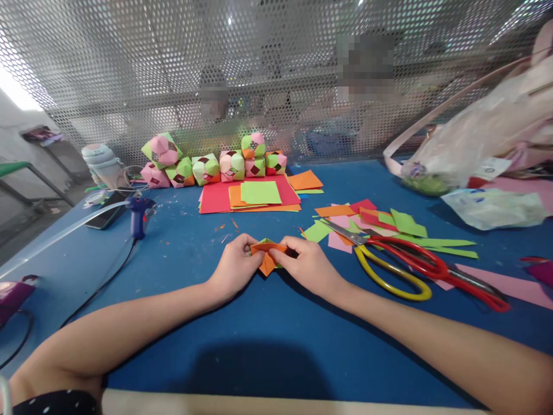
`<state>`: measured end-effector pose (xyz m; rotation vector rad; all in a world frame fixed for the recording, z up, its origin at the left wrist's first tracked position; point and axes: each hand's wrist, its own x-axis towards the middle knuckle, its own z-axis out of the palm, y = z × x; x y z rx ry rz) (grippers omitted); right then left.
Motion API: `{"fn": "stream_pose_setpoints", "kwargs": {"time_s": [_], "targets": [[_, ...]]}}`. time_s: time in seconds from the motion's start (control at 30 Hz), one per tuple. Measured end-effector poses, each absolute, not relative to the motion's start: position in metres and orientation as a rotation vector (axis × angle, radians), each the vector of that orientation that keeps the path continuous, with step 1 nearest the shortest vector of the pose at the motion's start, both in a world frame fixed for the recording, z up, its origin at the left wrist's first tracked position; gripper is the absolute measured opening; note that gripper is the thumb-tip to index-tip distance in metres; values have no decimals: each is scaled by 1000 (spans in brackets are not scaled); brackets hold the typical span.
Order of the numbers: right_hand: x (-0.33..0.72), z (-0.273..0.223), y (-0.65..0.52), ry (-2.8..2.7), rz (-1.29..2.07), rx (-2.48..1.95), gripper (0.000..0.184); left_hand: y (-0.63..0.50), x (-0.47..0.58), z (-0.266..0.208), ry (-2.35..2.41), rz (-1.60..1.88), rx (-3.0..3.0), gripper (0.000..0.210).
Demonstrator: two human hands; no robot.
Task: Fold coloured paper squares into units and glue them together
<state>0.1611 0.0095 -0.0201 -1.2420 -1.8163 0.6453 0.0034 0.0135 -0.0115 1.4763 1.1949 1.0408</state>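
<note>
Left hand (235,266) and right hand (310,266) both on one folded paper piece (268,264), orange with some green showing. It's at centre, near side of the blue bench (173,248), between the two hands. Fingers of each hand pinch it, thumbs on the near face, left hand at its left side, right hand at its right — a pointed orange flap hangs down between the thumbs. Fingers behind the paper partly hidden.

Beyond the hands: paper stack (216,196), red sheets with smaller orange and green ones on top; orange sheets (306,180) just right of it. Behind the stack, folded paper balls (232,166) in pink, green, orange and red, a few sitting on others, near a perforated metal screen (294,135).

Right side: mixed paper scraps (317,231), then scissors with yellow and red handles (432,266), blades over the scraps. Plastic bag (470,127) far right, crumpled clear packet (492,207) in front.

Left side: blue glue gun (137,219) upright with a black cord, dark phone (108,212) beside it, pale bottle (101,164) behind.
</note>
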Motion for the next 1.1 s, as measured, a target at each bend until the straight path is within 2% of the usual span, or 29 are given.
{"fn": "stream_pose_setpoints", "kwargs": {"time_s": [0.23,0.33,1.1], "targets": [[162,-21,10,-1822,674,-1247,27,15,3,-10,1099,994,1483,18],[162,-19,10,-1817,699,-1228,21,16,2,-13,1140,984,1500,20],[164,-22,9,-1795,582,-1127,21,16,1,-11,1126,938,1592,17]]}}
